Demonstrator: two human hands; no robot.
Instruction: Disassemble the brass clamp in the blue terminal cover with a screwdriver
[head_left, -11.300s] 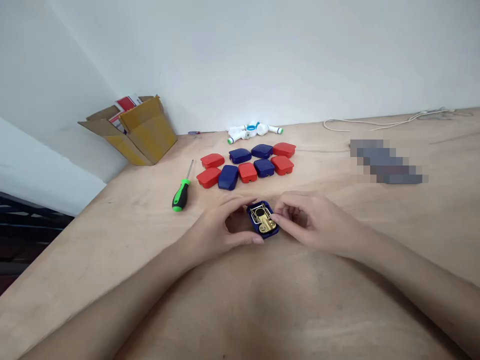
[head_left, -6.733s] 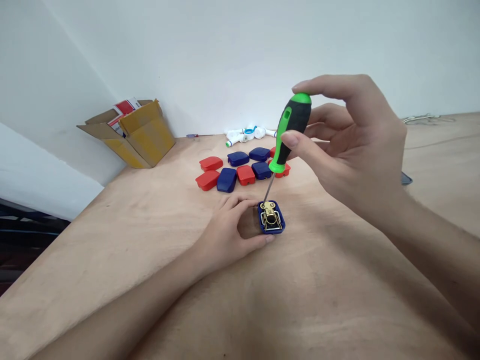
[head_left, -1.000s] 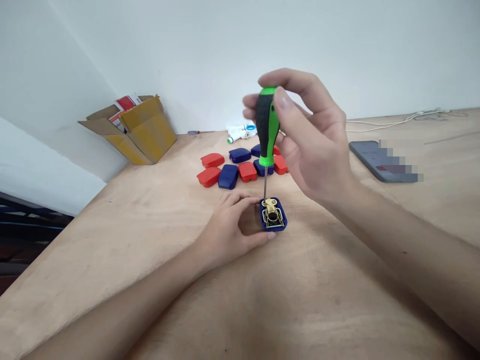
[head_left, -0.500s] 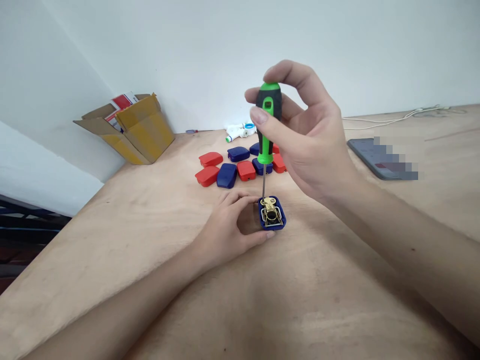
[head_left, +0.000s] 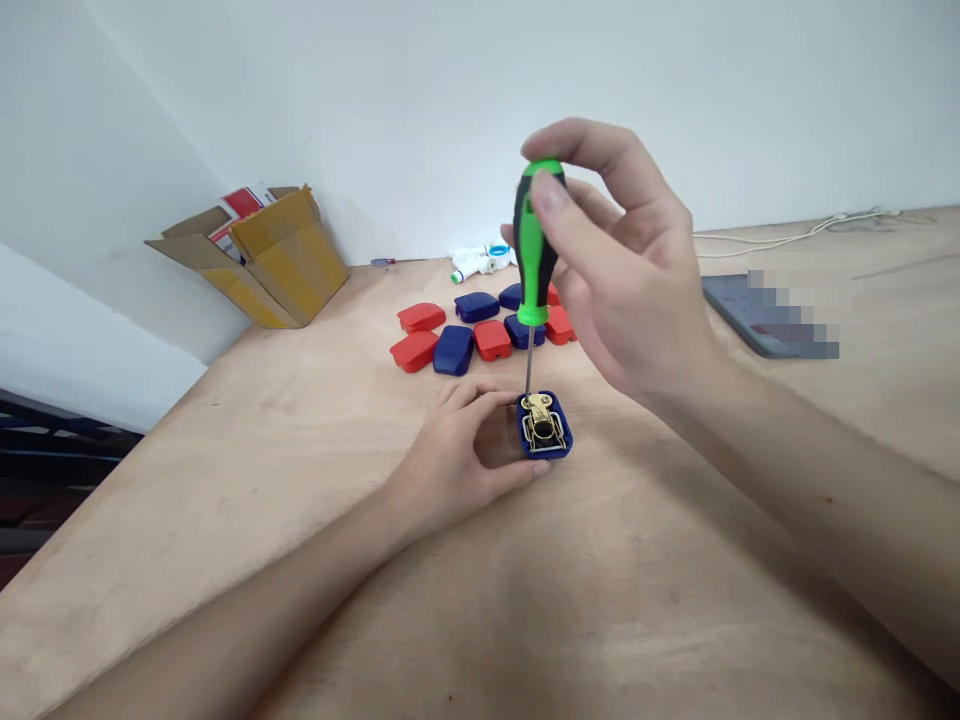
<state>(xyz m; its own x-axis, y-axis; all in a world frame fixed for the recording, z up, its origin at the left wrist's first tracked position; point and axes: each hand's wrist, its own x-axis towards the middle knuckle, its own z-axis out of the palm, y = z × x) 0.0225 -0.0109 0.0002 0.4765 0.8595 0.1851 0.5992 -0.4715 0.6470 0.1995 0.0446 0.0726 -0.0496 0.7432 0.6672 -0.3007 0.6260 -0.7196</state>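
Observation:
My right hand (head_left: 622,270) grips the green and black handle of a screwdriver (head_left: 534,250), thumb on its side and forefinger over the top. The shaft points down, with its tip at the upper left screw spot of a brass-coloured metal mechanism (head_left: 541,415). That mechanism sits inside a small dark blue plastic housing (head_left: 566,448), which lies on the table with its inside facing up. My left hand (head_left: 450,450) holds the housing from the left, thumb at its near edge and fingers at its far edge.
Behind the hands lie several red cases (head_left: 421,318) and blue cases (head_left: 454,350). White plastic parts (head_left: 480,262) and another screwdriver (head_left: 384,262) rest by the wall. An open cardboard box (head_left: 292,265) stands at left, a phone (head_left: 757,325) and white cables (head_left: 795,238) at right.
The screwdriver handle has turned, and my right thumb has shifted up and across it. The tip stays on the same spot. My left hand and the blue housing have not moved.

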